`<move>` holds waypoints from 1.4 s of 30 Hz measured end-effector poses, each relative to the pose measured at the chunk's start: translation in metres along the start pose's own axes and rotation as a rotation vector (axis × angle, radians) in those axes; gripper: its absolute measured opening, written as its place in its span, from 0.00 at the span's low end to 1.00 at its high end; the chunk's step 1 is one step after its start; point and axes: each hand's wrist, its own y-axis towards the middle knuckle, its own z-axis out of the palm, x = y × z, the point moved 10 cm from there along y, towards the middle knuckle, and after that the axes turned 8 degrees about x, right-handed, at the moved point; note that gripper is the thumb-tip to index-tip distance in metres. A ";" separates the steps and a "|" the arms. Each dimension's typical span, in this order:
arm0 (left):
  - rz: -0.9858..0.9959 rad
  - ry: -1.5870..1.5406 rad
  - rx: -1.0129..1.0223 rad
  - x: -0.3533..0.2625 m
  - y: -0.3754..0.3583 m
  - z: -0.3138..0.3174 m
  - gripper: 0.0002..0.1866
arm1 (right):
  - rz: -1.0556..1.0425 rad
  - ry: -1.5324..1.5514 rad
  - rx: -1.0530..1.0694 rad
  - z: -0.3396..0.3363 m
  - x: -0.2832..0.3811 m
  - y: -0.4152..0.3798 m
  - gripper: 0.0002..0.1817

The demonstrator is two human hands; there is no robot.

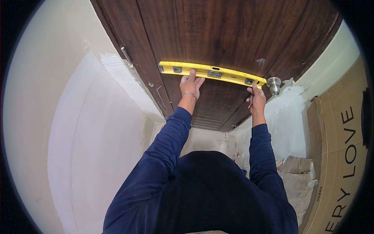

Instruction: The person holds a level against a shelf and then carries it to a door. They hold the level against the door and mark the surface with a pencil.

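Observation:
A yellow spirit level (233, 76) lies across the dark brown wooden door (218, 35), its right end a little lower in view and close to the round metal doorknob (274, 86). My left hand (191, 85), with a bracelet at the wrist, grips the level's lower edge left of its middle, thumb on the front face. Near the right end, my right hand (256, 99) pinches the level with the thumb over its edge. A small yellowish item, perhaps a pencil, shows partly between the fingers of that hand.
A metal hinge (126, 56) sits on the door's left edge. Patched white wall (109, 105) runs along the left. At the right stand a large cardboard sheet (339, 156) with printed letters and crumpled brown paper (296, 175). Pale floor (210, 142) shows below the door.

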 end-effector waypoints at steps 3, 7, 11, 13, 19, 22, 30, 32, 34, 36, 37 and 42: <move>0.015 -0.010 0.001 -0.001 -0.001 0.002 0.16 | 0.003 -0.001 -0.001 0.001 0.002 -0.002 0.17; 0.009 -0.020 -0.009 -0.002 -0.003 0.002 0.17 | 0.001 -0.022 0.008 0.000 0.002 0.000 0.17; 0.002 -0.019 -0.005 -0.002 -0.001 0.001 0.18 | 0.002 -0.019 0.007 0.000 0.001 0.000 0.17; 0.005 -0.017 -0.003 -0.003 -0.002 0.001 0.18 | 0.001 -0.022 0.007 0.001 0.002 -0.001 0.17; 0.010 -0.018 -0.018 -0.004 -0.003 0.001 0.17 | 0.015 -0.037 0.003 0.003 0.004 -0.002 0.17; -0.001 -0.041 0.014 -0.001 -0.001 0.001 0.17 | 0.023 -0.050 0.004 0.002 0.004 -0.002 0.18; 0.001 -0.065 0.035 -0.002 -0.003 0.002 0.18 | 0.009 -0.040 0.022 0.006 0.003 -0.001 0.18; 0.006 -0.071 0.053 -0.003 -0.002 0.003 0.18 | 0.008 -0.052 0.015 0.005 0.005 -0.001 0.18; 0.003 -0.074 0.058 -0.002 -0.002 0.003 0.18 | 0.002 -0.054 0.015 0.006 0.005 -0.001 0.19; -0.001 -0.076 0.063 0.000 -0.001 0.002 0.18 | -0.003 -0.057 0.014 0.005 0.005 0.000 0.19; 0.007 -0.092 0.072 0.000 0.000 0.002 0.18 | -0.001 -0.065 0.012 0.005 0.005 0.000 0.19; 0.008 -0.112 0.056 0.003 0.000 -0.001 0.19 | 0.000 -0.081 0.015 0.004 0.005 0.001 0.20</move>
